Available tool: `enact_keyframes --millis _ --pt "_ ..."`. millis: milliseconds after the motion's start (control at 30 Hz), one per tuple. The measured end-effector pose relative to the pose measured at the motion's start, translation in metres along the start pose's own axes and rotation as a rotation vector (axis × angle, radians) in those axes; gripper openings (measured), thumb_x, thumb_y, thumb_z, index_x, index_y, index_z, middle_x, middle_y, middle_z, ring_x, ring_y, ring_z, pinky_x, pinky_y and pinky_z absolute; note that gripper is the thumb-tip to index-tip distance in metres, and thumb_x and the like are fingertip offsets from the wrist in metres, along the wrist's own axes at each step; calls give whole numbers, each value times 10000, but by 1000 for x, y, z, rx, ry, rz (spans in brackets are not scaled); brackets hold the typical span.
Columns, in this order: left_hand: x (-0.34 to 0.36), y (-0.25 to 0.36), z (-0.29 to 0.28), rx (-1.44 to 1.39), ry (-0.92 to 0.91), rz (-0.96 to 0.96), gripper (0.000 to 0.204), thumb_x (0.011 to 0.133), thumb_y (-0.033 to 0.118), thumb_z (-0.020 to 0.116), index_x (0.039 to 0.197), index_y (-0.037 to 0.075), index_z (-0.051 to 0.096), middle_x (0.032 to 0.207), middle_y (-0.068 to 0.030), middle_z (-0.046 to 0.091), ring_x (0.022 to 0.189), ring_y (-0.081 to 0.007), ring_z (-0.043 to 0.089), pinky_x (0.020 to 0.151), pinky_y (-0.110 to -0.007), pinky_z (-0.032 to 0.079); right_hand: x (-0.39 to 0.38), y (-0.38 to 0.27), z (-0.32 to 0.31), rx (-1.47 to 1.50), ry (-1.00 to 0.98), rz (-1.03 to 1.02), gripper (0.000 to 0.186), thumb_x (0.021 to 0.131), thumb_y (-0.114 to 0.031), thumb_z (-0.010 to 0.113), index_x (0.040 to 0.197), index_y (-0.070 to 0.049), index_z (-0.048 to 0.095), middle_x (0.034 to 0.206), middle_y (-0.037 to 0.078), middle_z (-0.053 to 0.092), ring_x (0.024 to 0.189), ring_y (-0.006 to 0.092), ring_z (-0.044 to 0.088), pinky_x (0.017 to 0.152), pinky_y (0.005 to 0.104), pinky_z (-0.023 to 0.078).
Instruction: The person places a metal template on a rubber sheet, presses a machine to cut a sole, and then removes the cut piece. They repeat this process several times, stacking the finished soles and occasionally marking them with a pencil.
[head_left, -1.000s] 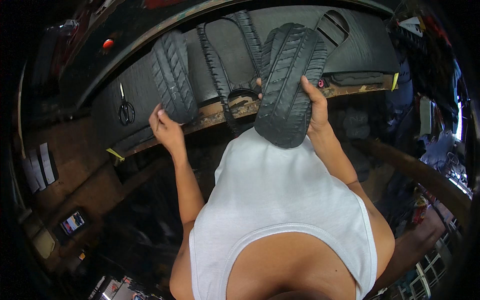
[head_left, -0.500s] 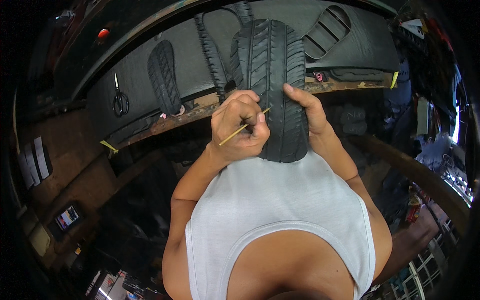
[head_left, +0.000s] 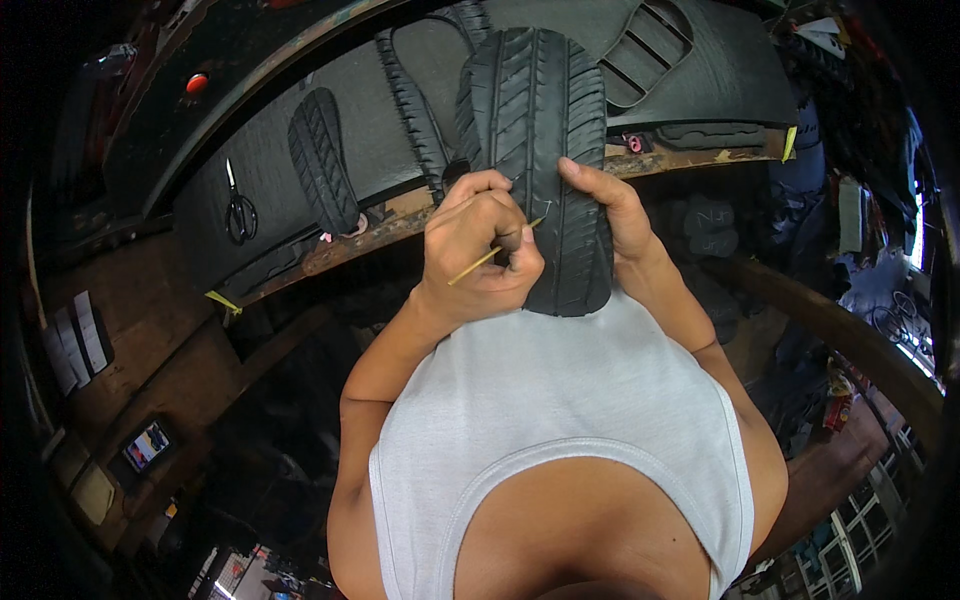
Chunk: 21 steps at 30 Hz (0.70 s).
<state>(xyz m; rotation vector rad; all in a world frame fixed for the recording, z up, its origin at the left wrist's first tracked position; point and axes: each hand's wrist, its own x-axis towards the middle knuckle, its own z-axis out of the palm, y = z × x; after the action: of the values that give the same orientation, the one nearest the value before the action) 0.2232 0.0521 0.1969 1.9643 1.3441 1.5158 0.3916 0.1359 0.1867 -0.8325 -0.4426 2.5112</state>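
A long piece of black tyre tread (head_left: 535,120) with rounded ends leans from the bench against my white shirt. My left hand (head_left: 480,235) pinches a thin yellow stick (head_left: 473,268), pencil-like in shape. Its tip touches or nearly touches the tread, just below a small pale mark (head_left: 547,207). The fingers of this hand rest along the tread's left side. On the right edge, my right hand (head_left: 628,215) grips the piece, thumb on the grooved face and the other fingers hidden behind it.
On the dark-topped bench (head_left: 265,130) lie black-handled scissors (head_left: 238,208), a smaller sole-shaped tread piece (head_left: 322,160) and a tread offcut with a curved cut-out (head_left: 410,105). A black sole-shaped frame with slots (head_left: 648,60) is at the far right. A phone (head_left: 147,446) sits at lower left.
The stick's tip has shifted slightly right on the tread, and a pale mark now shows above it. My right thumb sits a little higher in the picture. Both hands keep their holds.
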Motion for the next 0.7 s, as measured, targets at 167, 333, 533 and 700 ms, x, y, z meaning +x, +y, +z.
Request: enact_keyframes --millis 167,333,533,700 --pt "-4 3 -1 -92 127 -39 221 736 -81 644 761 73 488 580 -20 534 519 -147 544 850 -427 565 3 -1 -1 21 -9 -20 375 977 -255 640 1109 95 660 988 199 736 793 213 755 702 298 645" --pt "-8 6 2 -61 55 -47 235 794 -96 608 802 73 446 636 -60 566 586 -121 536 932 -468 541 5 1 -3 44 -19 -22 363 985 -250 628 1105 90 666 990 199 737 791 217 756 703 295 645" --pt "-9 6 1 -70 59 -51 238 771 -102 635 775 70 471 631 -38 563 559 -139 548 887 -435 546 5 0 -6 -6 -55 -48 382 1006 -272 594 1111 88 667 1000 196 738 813 220 755 733 300 641" --pt "-5 3 9 -53 136 -44 227 727 -99 665 753 64 510 603 -18 536 530 -161 547 820 -407 559 7 3 -11 51 -110 -54 438 1015 -330 583 1161 78 651 1058 201 728 901 235 751 774 312 638"
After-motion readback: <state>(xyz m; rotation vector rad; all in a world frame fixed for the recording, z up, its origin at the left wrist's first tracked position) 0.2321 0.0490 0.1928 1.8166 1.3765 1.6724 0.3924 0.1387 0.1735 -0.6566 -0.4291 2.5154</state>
